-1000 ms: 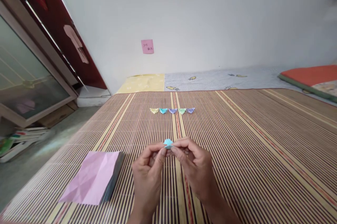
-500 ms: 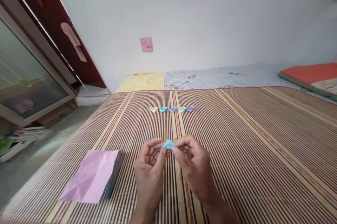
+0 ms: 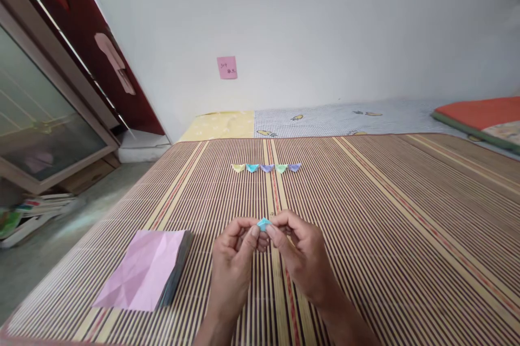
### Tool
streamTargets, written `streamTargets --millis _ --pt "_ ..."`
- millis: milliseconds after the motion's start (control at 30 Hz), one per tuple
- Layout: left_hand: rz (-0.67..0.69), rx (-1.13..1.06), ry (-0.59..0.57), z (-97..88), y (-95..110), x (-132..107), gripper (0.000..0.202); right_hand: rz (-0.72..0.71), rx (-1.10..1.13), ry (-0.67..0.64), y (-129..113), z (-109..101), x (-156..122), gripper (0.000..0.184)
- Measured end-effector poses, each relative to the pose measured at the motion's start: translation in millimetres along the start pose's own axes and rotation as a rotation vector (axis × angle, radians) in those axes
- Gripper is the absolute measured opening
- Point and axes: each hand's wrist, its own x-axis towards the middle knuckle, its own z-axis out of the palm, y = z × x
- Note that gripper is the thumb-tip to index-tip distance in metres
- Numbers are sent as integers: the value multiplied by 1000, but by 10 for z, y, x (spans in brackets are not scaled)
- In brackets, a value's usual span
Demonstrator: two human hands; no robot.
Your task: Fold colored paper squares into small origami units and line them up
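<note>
Between my two hands is a small folded piece of blue paper [image 3: 264,223], raised above the striped mat. My left hand [image 3: 235,251] pinches its left corner between thumb and fingers. On the opposite corner, my right hand [image 3: 299,246] grips it the same way. The fingertips cover both ends of the paper, so only its pointed middle shows. Farther off on the mat, several small folded paper pieces [image 3: 267,168] lie in a row, touching or nearly so, in yellow, blue, purple and green, points toward me.
A stack of paper sheets, pink on top [image 3: 140,270], lies left of my hands on the striped mat [image 3: 385,259]. Behind the mat is patterned bedding [image 3: 317,121]; a folded orange quilt [image 3: 483,110] rests at the right. A pink note [image 3: 227,67] is on the wall.
Both hands have shifted slightly right with the blue paper. My left fingers have come closer to the right ones, and less of the paper shows between them.
</note>
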Motion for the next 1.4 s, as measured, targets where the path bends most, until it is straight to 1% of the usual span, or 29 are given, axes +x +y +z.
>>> streamTargets --millis 100,200,267,300,367,467,600,667,767,800,867,933,1000,1100,1167,1233,1333,1400 --pt "-5 -31 -9 17 2 -9 10 -28 -37 8 -15 -25 -2 17" --pt "24 -39 -23 -5 -4 -13 11 25 14 -110 -34 -77 9 18" --pt "8 -58 -50 -28 -12 -12 13 42 42 -184 -49 -110 19 19" --pt "-6 -68 -59 -35 -16 -12 14 34 36 -199 -54 -119 23 20" --pt "-28 -80 -54 -34 -23 -9 15 -5 -18 -187 -55 -121 23 21" --pt "-35 -68 -37 -8 -24 -3 16 -59 -122 -130 -33 -96 12 23" --pt "-7 6 -32 0 0 12 13 -76 -199 -88 2 -90 14 20" --pt "25 15 1 -26 16 21 14 -75 -239 -95 12 -111 25 18" --pt "113 64 62 -80 45 32 12 -95 -299 -129 32 -150 33 17" --pt "139 88 61 -95 56 34 9 -110 -316 -142 42 -158 33 16" --pt "158 120 20 -113 80 36 6 -146 -351 -163 68 -163 28 16" --pt "141 125 -27 -114 105 35 3 -179 -396 -169 93 -155 22 16" --pt "123 124 -47 -104 125 35 2 -209 -440 -162 108 -143 21 17" --pt "112 111 -39 -87 139 41 5 -236 -459 -165 96 -141 25 16" --pt "106 98 -26 -79 139 45 7 -238 -452 -166 66 -155 27 12" --pt "102 99 -17 -72 137 45 7 -253 -449 -137 30 -171 26 13" --pt "80 133 -11 -56 130 34 9 -312 -459 -87 -7 -168 21 14" --pt "68 155 -9 -40 127 23 9 -344 -482 -78 -14 -145 20 16"
